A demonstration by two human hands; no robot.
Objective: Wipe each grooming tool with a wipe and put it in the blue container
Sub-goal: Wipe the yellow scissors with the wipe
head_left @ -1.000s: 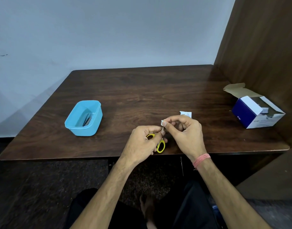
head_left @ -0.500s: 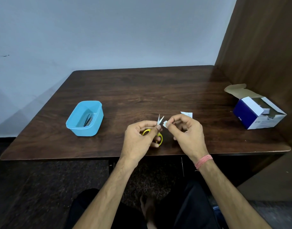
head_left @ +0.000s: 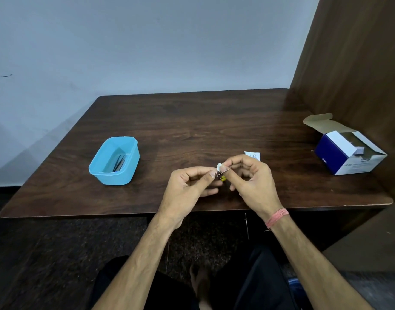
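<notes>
Near the frame's center, the left hand [head_left: 187, 186] is pinching yellow-handled scissors [head_left: 222, 176] while the right hand [head_left: 251, 180] is pressing a small white wipe [head_left: 220, 167] onto the blade. At center left, the blue container [head_left: 115, 161] is holding dark tools.

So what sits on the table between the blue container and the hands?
Nothing: in the head view the wood between the blue container and the left hand is bare table.

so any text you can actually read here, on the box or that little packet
None can be read.
Blue and white box: a small white mark and faint print lines on its side faces, too small and blurred to read.
Torn white packet on the table: lines of tiny print, unreadable.
Blue container: no text visible.
</notes>
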